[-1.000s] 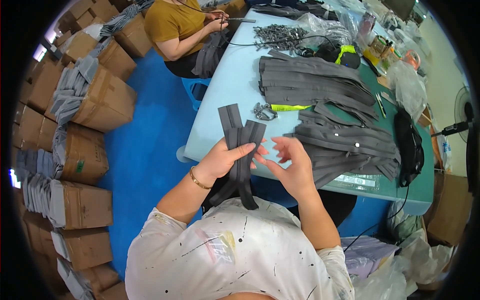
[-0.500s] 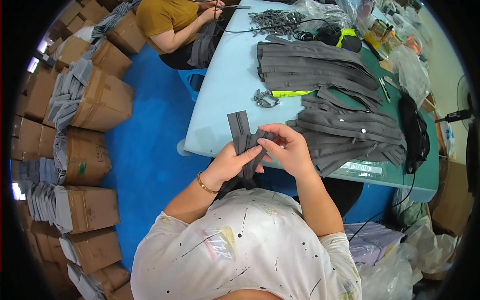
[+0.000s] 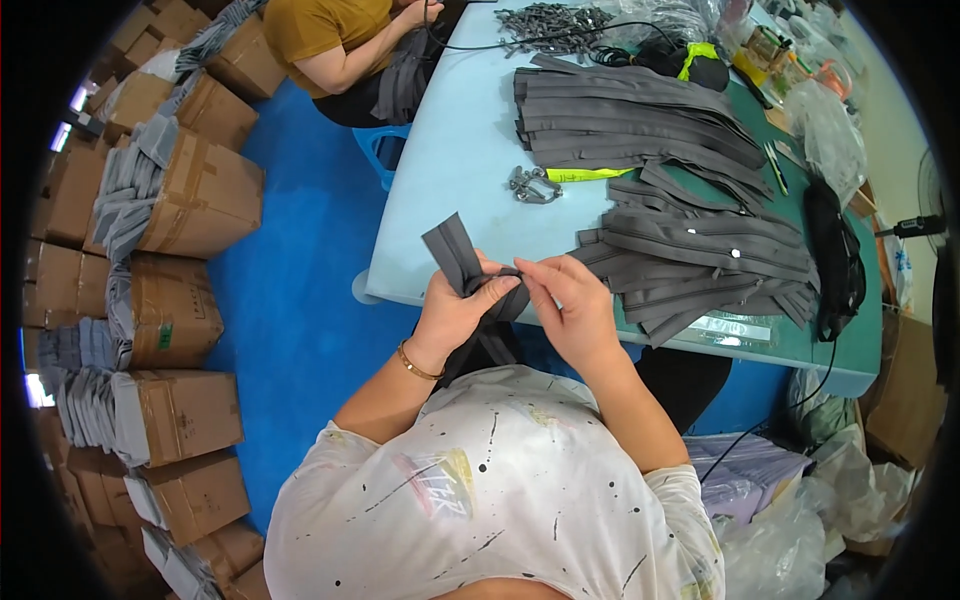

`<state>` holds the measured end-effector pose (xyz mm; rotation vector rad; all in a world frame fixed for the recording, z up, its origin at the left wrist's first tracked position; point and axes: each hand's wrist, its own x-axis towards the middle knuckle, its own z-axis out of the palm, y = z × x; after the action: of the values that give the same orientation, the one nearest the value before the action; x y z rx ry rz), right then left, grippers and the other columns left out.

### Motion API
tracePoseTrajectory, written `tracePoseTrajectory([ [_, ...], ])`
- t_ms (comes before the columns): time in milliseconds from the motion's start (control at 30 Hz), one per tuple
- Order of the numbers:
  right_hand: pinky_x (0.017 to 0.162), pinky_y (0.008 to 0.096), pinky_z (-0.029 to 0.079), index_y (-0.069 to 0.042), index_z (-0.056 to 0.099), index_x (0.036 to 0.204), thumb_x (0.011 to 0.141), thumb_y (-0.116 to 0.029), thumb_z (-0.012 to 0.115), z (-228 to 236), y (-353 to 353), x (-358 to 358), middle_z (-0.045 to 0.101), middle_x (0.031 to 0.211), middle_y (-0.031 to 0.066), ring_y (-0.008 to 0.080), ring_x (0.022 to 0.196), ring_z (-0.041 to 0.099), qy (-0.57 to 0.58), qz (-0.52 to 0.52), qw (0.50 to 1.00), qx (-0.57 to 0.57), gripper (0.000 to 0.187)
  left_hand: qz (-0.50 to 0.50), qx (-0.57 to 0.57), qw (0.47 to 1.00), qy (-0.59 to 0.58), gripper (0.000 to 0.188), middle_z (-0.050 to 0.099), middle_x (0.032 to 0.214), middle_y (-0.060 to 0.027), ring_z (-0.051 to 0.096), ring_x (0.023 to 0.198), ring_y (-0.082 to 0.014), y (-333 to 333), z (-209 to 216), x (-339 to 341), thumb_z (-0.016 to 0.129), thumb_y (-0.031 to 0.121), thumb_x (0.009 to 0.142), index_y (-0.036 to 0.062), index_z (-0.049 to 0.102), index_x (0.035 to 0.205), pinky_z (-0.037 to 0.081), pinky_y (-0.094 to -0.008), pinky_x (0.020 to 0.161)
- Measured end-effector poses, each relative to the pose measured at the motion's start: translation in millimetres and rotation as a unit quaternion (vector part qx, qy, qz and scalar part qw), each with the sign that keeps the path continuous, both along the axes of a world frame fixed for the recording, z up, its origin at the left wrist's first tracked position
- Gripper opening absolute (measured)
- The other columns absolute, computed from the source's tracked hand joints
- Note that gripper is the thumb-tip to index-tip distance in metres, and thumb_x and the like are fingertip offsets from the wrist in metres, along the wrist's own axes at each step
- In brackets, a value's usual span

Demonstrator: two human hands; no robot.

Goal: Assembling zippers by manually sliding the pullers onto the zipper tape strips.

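A dark grey zipper (image 3: 452,252) is held above my lap, just off the table's near edge. My left hand (image 3: 455,308) is closed round it, thumb on top, with one flat end sticking up past the fingers. My right hand (image 3: 568,302) pinches the zipper's bent edge between thumb and fingertips; whether a small part sits in that pinch is hidden. More grey zippers (image 3: 700,250) lie in a loose heap on the table to the right, and a neater stack of zippers (image 3: 630,120) lies behind them. Several metal sliders (image 3: 533,186) sit beside a neon yellow strip (image 3: 590,174).
The table (image 3: 460,160) has a pile of metal sliders (image 3: 555,30) at its far end. A black pouch (image 3: 836,260) rests at the right edge. Another person (image 3: 335,60) sits at the far left side. Cardboard boxes (image 3: 190,400) line the blue floor (image 3: 285,300) on the left.
The zipper's upper end has tilted left and lower. My right hand has shifted slightly, now pinching the zipper's folded edge. The other person's hands have moved partly out of view.
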<state>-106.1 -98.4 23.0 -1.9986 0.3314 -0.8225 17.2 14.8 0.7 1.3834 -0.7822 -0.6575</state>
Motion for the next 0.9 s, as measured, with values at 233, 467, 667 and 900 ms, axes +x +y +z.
tracePoseTrajectory([
  [233,0.06,0.0215,0.047,0.0,0.065,0.102,0.089,-0.013,0.057,-18,7,15,0.062,0.077,0.0009,0.0071,0.069,0.056,-0.024,0.03,0.86,0.508,0.02,0.069,-0.079,0.887,-0.449,0.029,0.052,0.074,-0.0045,0.052,0.065,-0.0166,9,0,-4,0.069,0.001,0.069,0.004,0.067,0.098,0.042,-0.0265,0.054],
  [467,0.064,0.0319,0.048,-0.007,0.064,0.1,0.079,-0.008,0.061,-14,-61,48,0.06,0.081,0.0117,0.0204,0.07,0.061,0.142,-0.169,0.965,-0.141,0.022,0.018,0.017,0.993,0.113,0.022,0.061,0.08,-0.0017,0.048,0.066,-0.0058,-7,14,16,0.054,0.024,0.092,0.0029,0.058,0.089,0.036,-0.0192,0.055],
  [667,0.067,0.0392,0.049,-0.011,0.064,0.095,0.077,-0.011,0.062,-36,-94,67,0.061,0.084,0.012,0.03,0.075,0.06,0.26,-0.138,0.929,-0.223,0.019,-0.013,0.051,0.985,0.166,0.02,0.06,0.078,0.0004,0.046,0.061,-0.0035,-21,7,29,0.056,0.025,0.09,0.0052,0.059,0.09,0.032,-0.0165,0.049],
  [900,0.07,0.0395,0.049,-0.007,0.058,0.087,0.078,-0.012,0.059,-28,-97,60,0.059,0.085,0.0111,0.0302,0.081,0.06,0.257,-0.134,0.918,-0.272,0.011,-0.068,0.096,0.978,0.175,0.023,0.061,0.08,-0.0019,0.051,0.069,-0.0046,-23,0,39,0.058,0.023,0.088,0.0032,0.06,0.099,0.036,-0.0175,0.051],
])
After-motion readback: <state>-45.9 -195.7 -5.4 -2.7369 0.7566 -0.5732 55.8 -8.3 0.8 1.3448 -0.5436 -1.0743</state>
